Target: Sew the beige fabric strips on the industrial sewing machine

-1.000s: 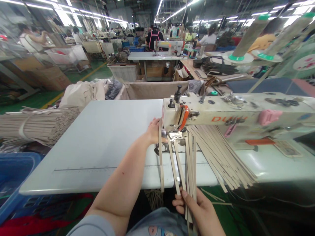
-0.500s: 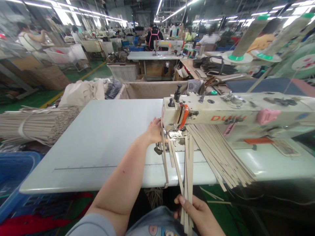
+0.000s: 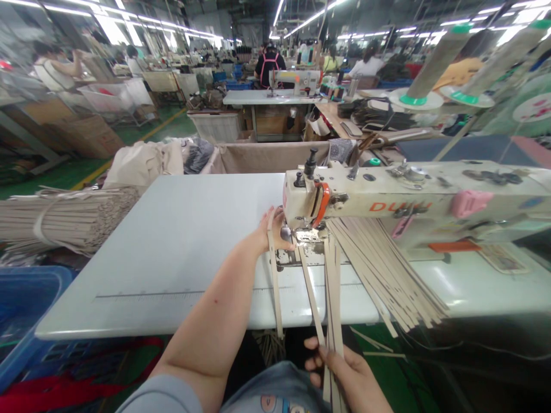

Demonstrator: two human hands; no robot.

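Note:
My left hand (image 3: pixel 267 232) is at the left side of the sewing machine head (image 3: pixel 301 198), its fingers partly hidden. A beige strip (image 3: pixel 275 287) runs over this hand, between thumb and fingers, and hangs past the table's front edge. The thumb points at the metal needle plate (image 3: pixel 307 236). Low in front of me, my right hand (image 3: pixel 344 370) is closed on several long beige strips (image 3: pixel 332 287). One narrower strip (image 3: pixel 310 287) slants from the needle area down to its fingertips.
A fan of beige strips (image 3: pixel 387 269) lies under the machine arm at right. The white table (image 3: pixel 181 241) extends left. Beyond it are a tied bundle of strips (image 3: pixel 64 218) and a blue basket (image 3: pixel 30 310). Thread cones (image 3: pixel 439 63) stand at upper right. Other people work farther back.
The strip by my left hand has shifted left, away from the machine head, and now lies over the hand. My right hand and its strips have moved slightly right.

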